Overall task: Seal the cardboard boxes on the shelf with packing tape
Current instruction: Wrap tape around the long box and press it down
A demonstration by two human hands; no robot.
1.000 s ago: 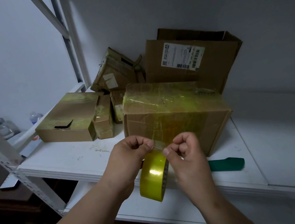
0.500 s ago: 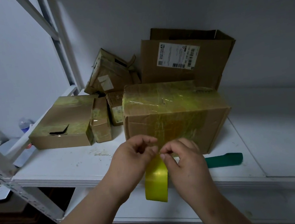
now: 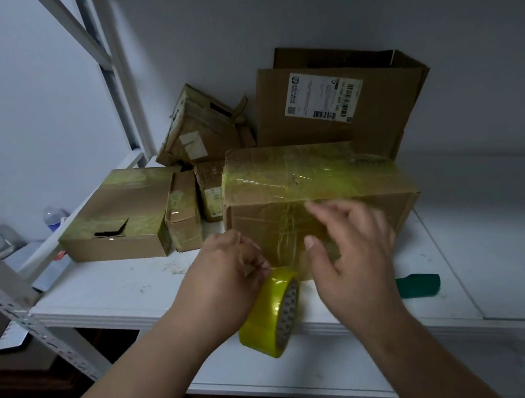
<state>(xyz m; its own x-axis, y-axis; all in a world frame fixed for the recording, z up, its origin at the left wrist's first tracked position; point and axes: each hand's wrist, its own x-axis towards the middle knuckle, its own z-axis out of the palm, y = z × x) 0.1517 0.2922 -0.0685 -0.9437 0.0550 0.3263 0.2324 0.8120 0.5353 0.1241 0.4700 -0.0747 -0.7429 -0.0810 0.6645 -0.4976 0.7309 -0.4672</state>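
Left hand [image 3: 229, 268] pinches the tape roll [image 3: 272, 312] at centre frame, right hand [image 3: 349, 251] spread open against the box [image 3: 317, 199]; loose strip may fold onto itself.

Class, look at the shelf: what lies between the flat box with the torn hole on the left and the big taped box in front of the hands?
In the head view, between the flat box and the big taped box stand two small boxes: one narrow taped, another labelled behind.

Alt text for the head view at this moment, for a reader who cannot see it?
A person's left hand holds a yellow tape roll at the shelf edge while the right hand reaches, fingers spread, to a taped cardboard box. More boxes stand behind; a green tool lies right.
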